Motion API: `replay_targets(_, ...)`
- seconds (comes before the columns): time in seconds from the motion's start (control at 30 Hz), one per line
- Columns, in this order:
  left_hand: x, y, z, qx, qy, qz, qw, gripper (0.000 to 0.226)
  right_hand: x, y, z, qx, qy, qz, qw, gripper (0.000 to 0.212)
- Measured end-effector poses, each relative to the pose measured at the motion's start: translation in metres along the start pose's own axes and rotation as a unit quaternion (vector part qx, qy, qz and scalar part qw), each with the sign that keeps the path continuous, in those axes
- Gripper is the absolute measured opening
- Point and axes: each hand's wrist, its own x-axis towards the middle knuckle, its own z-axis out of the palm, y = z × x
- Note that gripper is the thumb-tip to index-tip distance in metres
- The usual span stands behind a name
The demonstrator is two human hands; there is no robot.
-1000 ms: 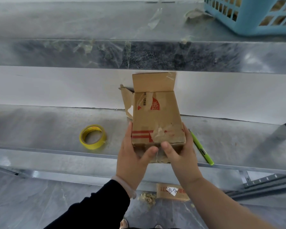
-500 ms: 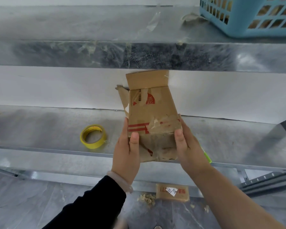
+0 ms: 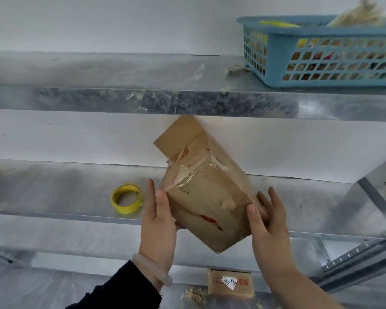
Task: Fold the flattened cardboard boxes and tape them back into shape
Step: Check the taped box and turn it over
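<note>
Cardboard box (image 3: 207, 192), held clear of the lower shelf (image 3: 54, 190) and tilted. Its long axis runs from the low near corner up and away to the open flap (image 3: 178, 137), which is raised just beneath the upper shelf (image 3: 54, 99).

The box is carried between both hands. The left hand (image 3: 158, 221) is laid along the left side, fingers straight, thumb pressed on a taped edge. The right hand (image 3: 267, 219) is spread against the right side, fingers nearly straight behind, thumb set on the near face. Nothing else is held by either hand. Crumpled clear tape is seen across the uppermost seam.

The yellow tape roll (image 3: 127, 198) lies flat on the lower shelf, just left of the left hand and well apart from the right. The left hand is therefore judged the nearer for fetching it. Whether the remaining far flaps are folded in cannot be made out, possibly because of blur.

A blue basket (image 3: 321, 61) stands on the upper shelf.
</note>
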Motion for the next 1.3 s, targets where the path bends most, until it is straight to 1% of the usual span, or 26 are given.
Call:
replay_targets(0.1, -0.006, 0.005, -0.011, 0.035, -0.027, 0.037, 0.998, 0.040, 0.005, -0.020, -0.002, 0.040, 0.035, -0.025, 0.998, 0.078)
replay_targets(0.17, -0.007, 0.002, -0.020, 0.082, -0.038, 0.056, 0.994, 0.028, 0.012, -0.034, -0.002, 0.051, 0.061, -0.029, 0.996, 0.061)
replay_targets(0.23, -0.005, -0.004, -0.029, 0.157, -0.029, 0.079, 0.984, 0.033, 0.020, -0.041, 0.002, 0.014, 0.063, -0.024, 0.998, 0.034)
replay_targets(0.27, -0.003, -0.006, -0.033, 0.207, -0.030, 0.094, 0.973, 0.039, 0.024, -0.042, 0.005, -0.012, 0.050, -0.023, 0.998, 0.025)
replay_targets(0.3, 0.000, -0.007, -0.037, 0.253, -0.038, 0.104, 0.961, 0.044, 0.028, -0.043, 0.009, -0.038, 0.027, -0.032, 0.998, 0.022)
replay_targets(0.33, 0.004, -0.007, -0.039, 0.287, -0.046, 0.106, 0.951, 0.045, 0.030, -0.045, 0.013, -0.062, -0.002, -0.047, 0.997, 0.025)
replay_targets(0.4, 0.013, -0.005, -0.044, 0.324, -0.058, 0.084, 0.940, 0.046, 0.036, -0.047, 0.021, -0.110, -0.065, -0.062, 0.990, 0.038)
replay_targets(0.47, 0.023, -0.001, -0.047, 0.353, -0.069, 0.070, 0.931, 0.052, 0.045, -0.048, 0.030, -0.141, -0.103, -0.060, 0.983, 0.049)
replay_targets(0.53, 0.032, 0.005, -0.049, 0.358, -0.081, 0.068, 0.928, 0.057, 0.056, -0.049, 0.038, -0.165, -0.101, -0.052, 0.980, 0.053)
replay_targets(0.63, 0.044, 0.011, -0.052, 0.346, -0.093, 0.049, 0.932, 0.065, 0.070, -0.048, 0.046, -0.208, -0.093, -0.050, 0.972, 0.052)
replay_targets(0.77, 0.061, 0.013, -0.055, 0.358, -0.130, 0.042, 0.924, 0.059, 0.085, -0.038, 0.055, -0.239, -0.103, -0.040, 0.965, 0.053)
replay_targets(0.83, 0.072, 0.010, -0.058, 0.396, -0.132, 0.041, 0.908, 0.060, 0.093, -0.028, 0.060, -0.227, -0.125, 0.009, 0.966, 0.053)
replay_targets(0.9, 0.079, 0.006, -0.057, 0.450, -0.144, 0.043, 0.881, 0.057, 0.097, -0.017, 0.062, -0.223, -0.140, 0.051, 0.963, 0.053)
replay_targets(0.97, 0.084, 0.002, -0.055, 0.462, -0.151, 0.024, 0.874, 0.054, 0.101, -0.008, 0.065, -0.207, -0.136, 0.070, 0.966, 0.055)
replay_targets(1.0, 0.086, 0.002, -0.053, 0.477, -0.153, 0.034, 0.865, 0.055, 0.102, -0.007, 0.064, -0.200, -0.139, 0.068, 0.967, 0.057)
replay_targets(1.03, 0.090, 0.002, -0.052, 0.504, -0.155, 0.053, 0.848, 0.058, 0.104, -0.006, 0.065, -0.207, -0.150, 0.061, 0.965, 0.061)
replay_targets(1.07, 0.095, 0.002, -0.053, 0.521, -0.158, 0.074, 0.835, 0.062, 0.107, -0.006, 0.066, -0.235, -0.164, 0.050, 0.957, 0.065)
replay_targets(1.1, 0.101, 0.004, -0.054, 0.524, -0.167, 0.092, 0.830, 0.068, 0.109, -0.006, 0.065, -0.277, -0.181, 0.034, 0.943, 0.068)
replay_targets(1.17, 0.113, 0.008, -0.055, 0.514, -0.222, 0.109, 0.821, 0.073, 0.112, -0.006, 0.063, -0.350, -0.204, 0.008, 0.914, 0.071)
replay_targets(1.23, 0.121, 0.009, -0.056, 0.512, -0.273, 0.115, 0.806, 0.070, 0.115, -0.005, 0.063, -0.406, -0.216, -0.009, 0.888, 0.070)
replay_targets(1.3, 0.128, 0.012, -0.056, 0.541, -0.272, 0.140, 0.783, 0.067, 0.115, -0.006, 0.064, -0.458, -0.205, -0.036, 0.864, 0.069)
